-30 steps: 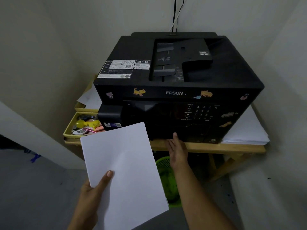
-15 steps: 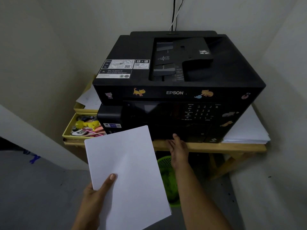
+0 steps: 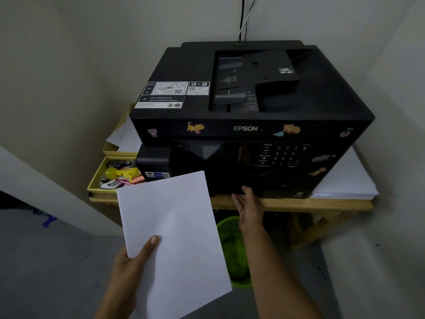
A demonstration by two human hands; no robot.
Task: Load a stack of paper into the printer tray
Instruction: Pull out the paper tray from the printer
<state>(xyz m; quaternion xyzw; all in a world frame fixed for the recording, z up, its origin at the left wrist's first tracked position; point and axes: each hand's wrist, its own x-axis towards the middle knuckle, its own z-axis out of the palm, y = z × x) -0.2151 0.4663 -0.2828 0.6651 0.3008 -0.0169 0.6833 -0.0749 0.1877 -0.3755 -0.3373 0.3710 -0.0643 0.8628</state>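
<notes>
1. Left hand (image 3: 128,270) pinches the paper stack (image 3: 172,238) at its near corner, thumb on top; light, floppy, best supported underneath.
2. Right hand (image 3: 249,208), fingers (image 3: 247,191) straight, touches the printer (image 3: 250,125) front, the tray likely just beyond them.

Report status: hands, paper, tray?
Left hand grips paper stack, short of printer. Right hand fingertips at lower front tray edge. Tray not open yet. Nothing blocking.

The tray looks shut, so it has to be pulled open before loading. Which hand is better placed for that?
The right hand: its fingers already touch the lower front of the printer, and it holds nothing. The left hand holds the paper stack.
</notes>
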